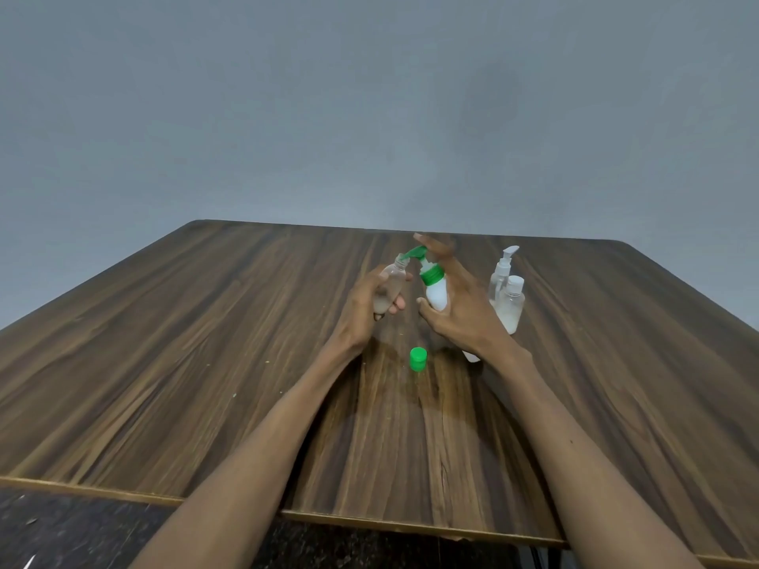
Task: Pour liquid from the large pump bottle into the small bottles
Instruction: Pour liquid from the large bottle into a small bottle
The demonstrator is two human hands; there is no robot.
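My left hand grips a small clear bottle, uncapped and tilted with its mouth up under the green pump spout. My right hand holds the large white pump bottle with its green collar, thumb low on the body and index finger lying on top of the green pump head. The spout tip meets the small bottle's mouth. A loose green cap stands on the wooden table in front of both hands.
Behind my right hand stand a clear pump bottle and a small clear capped bottle holding some whitish liquid. A white object peeks out under my right wrist. The table's front edge runs near my forearms.
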